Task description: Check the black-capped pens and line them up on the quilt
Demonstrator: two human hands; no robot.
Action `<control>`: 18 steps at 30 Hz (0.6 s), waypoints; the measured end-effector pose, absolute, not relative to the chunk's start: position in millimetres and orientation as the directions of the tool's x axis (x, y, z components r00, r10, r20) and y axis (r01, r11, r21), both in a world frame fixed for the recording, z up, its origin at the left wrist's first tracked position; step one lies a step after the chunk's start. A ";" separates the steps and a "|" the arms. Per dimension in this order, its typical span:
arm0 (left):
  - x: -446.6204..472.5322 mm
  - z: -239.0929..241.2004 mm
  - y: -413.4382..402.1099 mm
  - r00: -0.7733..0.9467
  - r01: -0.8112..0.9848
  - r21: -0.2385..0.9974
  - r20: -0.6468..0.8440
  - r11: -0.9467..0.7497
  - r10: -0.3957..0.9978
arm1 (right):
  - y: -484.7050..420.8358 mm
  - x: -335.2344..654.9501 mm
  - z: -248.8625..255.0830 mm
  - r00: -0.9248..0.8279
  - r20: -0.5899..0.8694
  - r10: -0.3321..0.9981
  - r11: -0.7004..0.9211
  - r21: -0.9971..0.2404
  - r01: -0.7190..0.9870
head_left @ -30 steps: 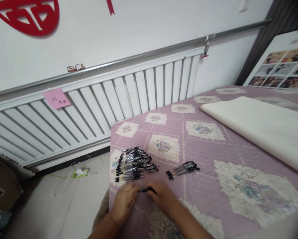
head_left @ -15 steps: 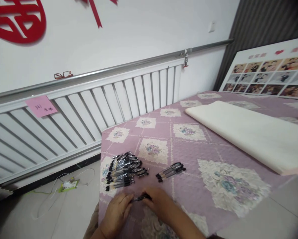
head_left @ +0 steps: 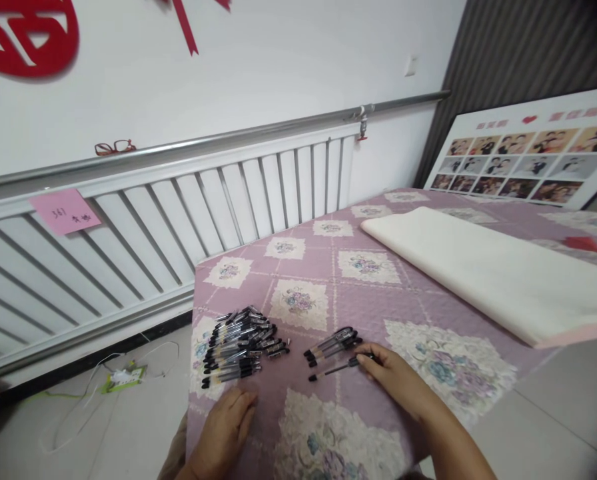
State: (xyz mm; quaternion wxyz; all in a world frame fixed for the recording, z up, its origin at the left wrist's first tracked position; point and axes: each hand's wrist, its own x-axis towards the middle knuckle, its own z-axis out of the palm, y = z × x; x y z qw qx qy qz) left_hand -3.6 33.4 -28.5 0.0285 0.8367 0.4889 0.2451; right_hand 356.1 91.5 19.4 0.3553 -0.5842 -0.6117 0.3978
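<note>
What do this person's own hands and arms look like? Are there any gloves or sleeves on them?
They are ordinary human hands, and both the left hand and the right hand are bare, without gloves. No sleeve shows on the right forearm. Only a little of the left forearm is in view. Rings would be too small to make out.

The right hand grips a single pen by one end, the pen lying just beside a small group of pens on the floral-patterned surface. The left hand rests with bent fingers at the near edge, close to a larger pile of pens. A cream folded sheet lies to the right; behind the surface, a white radiator carries a pink note beneath a metal pipe.
</note>
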 end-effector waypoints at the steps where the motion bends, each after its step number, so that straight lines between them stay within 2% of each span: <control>1: -3.7 -28.6 33.6 0.404 0.803 0.286 0.384 -0.523 0.830 | 93.5 357.4 17.5 -0.035 -0.012 0.999 0.005 -0.893 0.451; 7: -5.5 -30.2 34.1 0.399 0.803 0.294 0.380 -0.518 0.835 | 103.6 360.5 5.1 0.092 0.070 0.993 0.007 -0.834 0.551; 12: -7.3 -33.4 35.0 0.388 0.810 0.278 0.407 -0.516 0.827 | 99.9 364.5 0.9 0.237 0.042 0.971 -0.134 -0.721 0.679; 15: -7.5 -33.8 35.4 0.391 0.806 0.267 0.429 -0.528 0.814 | 95.3 364.3 3.4 0.225 0.092 0.970 -0.113 -0.649 0.752; 18: -7.4 -33.3 35.8 0.401 0.801 0.250 0.451 -0.544 0.797 | 91.6 361.1 4.2 0.153 0.172 0.973 -0.013 -0.622 0.783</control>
